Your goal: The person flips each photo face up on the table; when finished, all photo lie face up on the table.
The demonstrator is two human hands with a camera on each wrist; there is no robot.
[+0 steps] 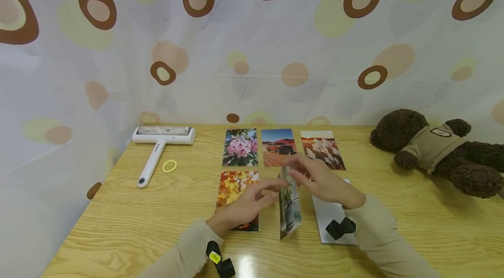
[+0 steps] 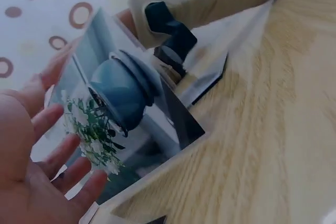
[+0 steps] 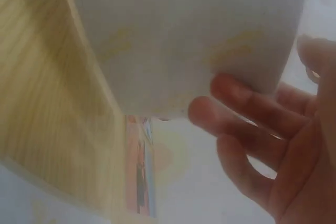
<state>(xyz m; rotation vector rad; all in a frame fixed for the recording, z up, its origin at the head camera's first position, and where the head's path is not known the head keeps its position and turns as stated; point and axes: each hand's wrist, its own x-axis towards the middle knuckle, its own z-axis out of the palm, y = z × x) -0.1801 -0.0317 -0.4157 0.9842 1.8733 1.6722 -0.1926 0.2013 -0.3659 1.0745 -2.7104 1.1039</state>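
Observation:
A photo card stands on edge between my two hands; its picture is a teal pot beside white flowers. My right hand holds it near its upper end, with fingers against the plain white back. My left hand is on the picture side, fingers loosely extended, fingertips right at the card in the left wrist view. Beneath the left hand lies an autumn-leaf photo, partly covered. Under my right wrist lies a white card, partly hidden.
Behind are a pink flower photo, a desert jeep photo and a pampas grass photo in a row. A white lint roller and a yellow ring lie left. A brown teddy bear lies right. A patterned curtain hangs behind.

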